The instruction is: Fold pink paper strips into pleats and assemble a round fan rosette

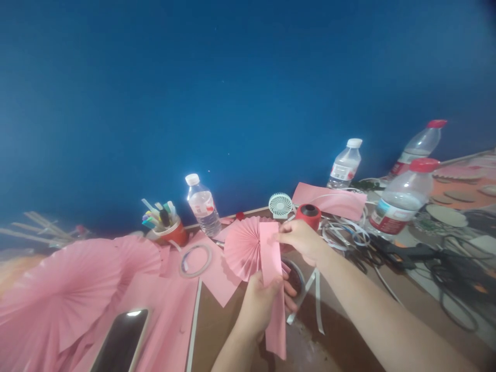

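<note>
A long pink paper strip stands nearly upright between my hands. Around its lower middle wraps my left hand, thumb in front and fingers behind. Higher up, my right hand pinches the strip's right edge near the top. Just behind the strip is a round pleated pink paper fan, its right side partly covered; I cannot tell whether the two are joined. A roll of tape lies behind my left fingers, partly hidden. White strips hang or lie just right of it.
Large pink paper fans and a phone lie at left. A pen cup, a water bottle, a tape ring and a small fan stand or lie behind. Bottles and tangled cables crowd the right.
</note>
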`<action>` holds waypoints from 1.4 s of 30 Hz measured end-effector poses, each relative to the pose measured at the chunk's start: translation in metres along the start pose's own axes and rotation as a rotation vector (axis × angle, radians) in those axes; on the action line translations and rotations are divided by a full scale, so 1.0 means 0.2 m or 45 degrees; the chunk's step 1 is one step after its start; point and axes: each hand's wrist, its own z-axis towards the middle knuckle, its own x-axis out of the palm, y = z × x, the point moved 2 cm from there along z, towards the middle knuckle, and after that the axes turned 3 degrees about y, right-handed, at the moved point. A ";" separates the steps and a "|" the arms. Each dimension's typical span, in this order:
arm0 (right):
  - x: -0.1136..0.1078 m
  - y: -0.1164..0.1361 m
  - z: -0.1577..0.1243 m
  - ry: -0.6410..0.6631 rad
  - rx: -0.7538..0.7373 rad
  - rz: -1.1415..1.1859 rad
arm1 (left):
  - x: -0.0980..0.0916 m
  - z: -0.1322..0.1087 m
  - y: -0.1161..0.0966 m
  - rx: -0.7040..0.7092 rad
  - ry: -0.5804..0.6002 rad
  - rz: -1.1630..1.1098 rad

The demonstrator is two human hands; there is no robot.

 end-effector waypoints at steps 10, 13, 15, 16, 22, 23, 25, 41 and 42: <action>-0.09 0.08 0.00 -0.270 -0.184 0.324 | 0.01 0.01 0.04 -0.046 0.038 -0.012; -0.09 0.09 -0.01 -0.153 -0.144 0.331 | 0.01 0.02 0.02 -0.009 -0.074 -0.031; -0.06 0.08 -0.02 0.001 -0.092 0.211 | 0.01 0.02 0.01 0.011 -0.141 -0.028; -0.03 0.07 -0.02 0.057 -0.086 0.126 | 0.01 0.01 0.01 0.014 -0.157 -0.028; 0.05 0.05 -0.04 -0.063 -0.188 -0.253 | 0.03 0.01 0.05 0.128 -0.091 -0.194; 0.05 0.06 -0.05 -0.015 -0.186 -0.307 | 0.02 0.02 0.05 0.209 -0.122 -0.243; 0.05 0.08 -0.08 0.152 -0.182 -0.430 | -0.01 0.03 0.04 0.402 -0.200 -0.323; -0.02 -0.06 -0.37 0.430 -0.223 -1.126 | -0.16 -0.18 -0.05 0.556 -0.804 1.188; -0.04 -0.07 -0.39 0.449 -0.221 -1.149 | -0.16 -0.19 -0.05 0.531 -0.750 1.221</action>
